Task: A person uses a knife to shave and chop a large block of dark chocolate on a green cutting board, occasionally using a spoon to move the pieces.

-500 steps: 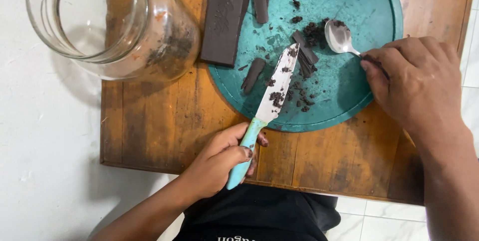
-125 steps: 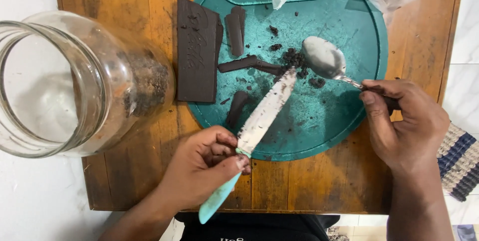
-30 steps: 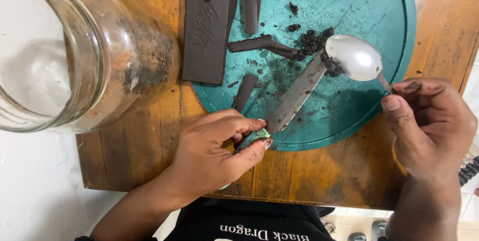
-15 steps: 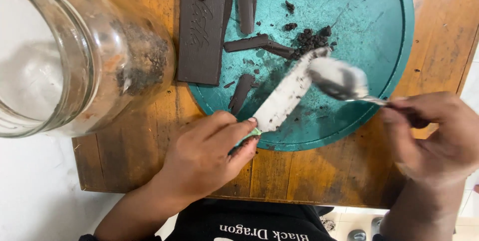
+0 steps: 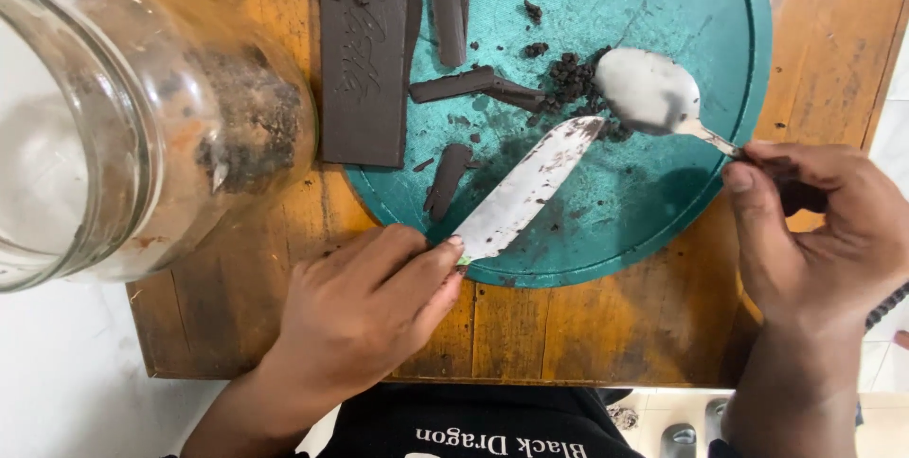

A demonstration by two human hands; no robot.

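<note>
My left hand (image 5: 365, 311) grips the knife (image 5: 525, 188), my right hand (image 5: 819, 231) pinches the spoon (image 5: 653, 93), which has slid up against the chocolate crumbs (image 5: 573, 79) mid-board.

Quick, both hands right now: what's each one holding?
Left hand: closed on the knife, blade on the green cutting board.
Right hand: closed on the spoon handle.

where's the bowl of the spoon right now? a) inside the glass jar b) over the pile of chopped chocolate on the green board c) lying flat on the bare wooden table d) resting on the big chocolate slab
b: the spoon, held by the right hand, has its bowl at the chopped chocolate on the green cutting board, beside the tip of the knife that the left hand holds.
</note>
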